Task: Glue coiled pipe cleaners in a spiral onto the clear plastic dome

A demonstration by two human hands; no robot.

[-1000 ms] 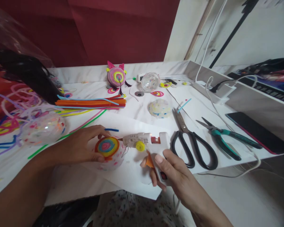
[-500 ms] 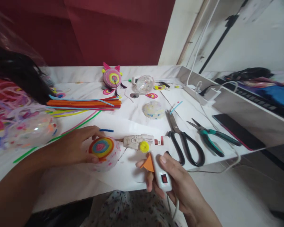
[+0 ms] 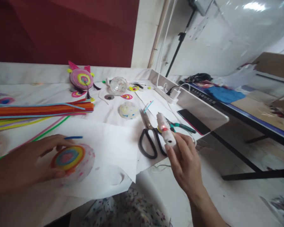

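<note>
My left hand (image 3: 49, 157) grips a coiled disc (image 3: 68, 157) of red, yellow, orange and blue pipe cleaner, pressed against a clear speckled plastic dome (image 3: 87, 162) on white paper. Its thumb and fingers sit on opposite edges of the disc. A short dark blue pipe cleaner piece (image 3: 73, 137) shows just beyond the fingertips. Over the table's right part, my right hand (image 3: 186, 160) is closed around a white hot glue gun (image 3: 165, 130), its nozzle pointing away from me. The gun partly covers teal-handled pliers (image 3: 183, 126), and black-handled scissors (image 3: 148, 138) lie to its left.
A bundle of pipe cleaners (image 3: 38, 108) lies at the left. Behind stand a pink eared ornament (image 3: 81, 78), a clear ball (image 3: 118, 85) and a speckled dome (image 3: 129, 111). A phone (image 3: 194, 121) and a power strip (image 3: 172, 96) with cables are at the right.
The glue gun has moved right with my right hand, away from the disc to beside the scissors, its nozzle turned forward. The view has swung right; my left hand still grips the disc.
</note>
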